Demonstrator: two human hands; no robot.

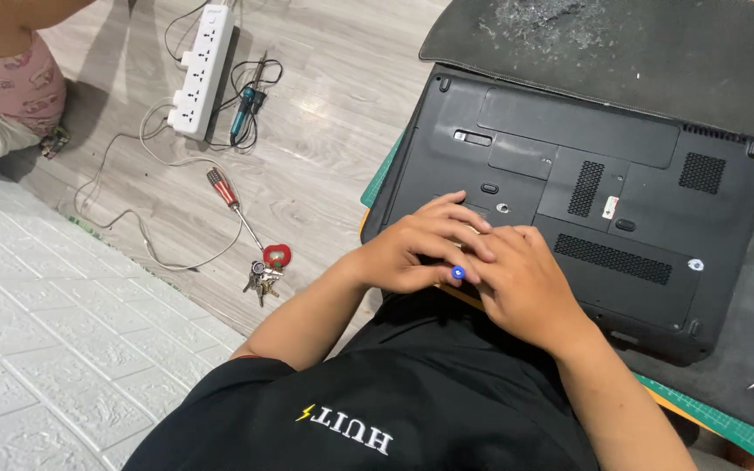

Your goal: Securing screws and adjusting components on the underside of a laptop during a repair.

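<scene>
Your left hand point(412, 253) and right hand point(525, 283) meet over near edge of upturned black laptop point(604, 192). Small blue-capped tool point(458, 273) pinched between fingertips of both hands, fingers curled close around it. Tool looks light, thin, slippery; grip it low on shaft. Laptop stiff, heavy-ish, lies flat on dark mat point(743, 366), touching under your hands. Red-handled screwdriver point(230, 199) and keys point(263, 272) well apart on floor.

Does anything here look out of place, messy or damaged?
Yes. Pale debris is scattered on the dark mat above the laptop, and a screwdriver, keys and tangled cords lie loose on the floor.
</scene>
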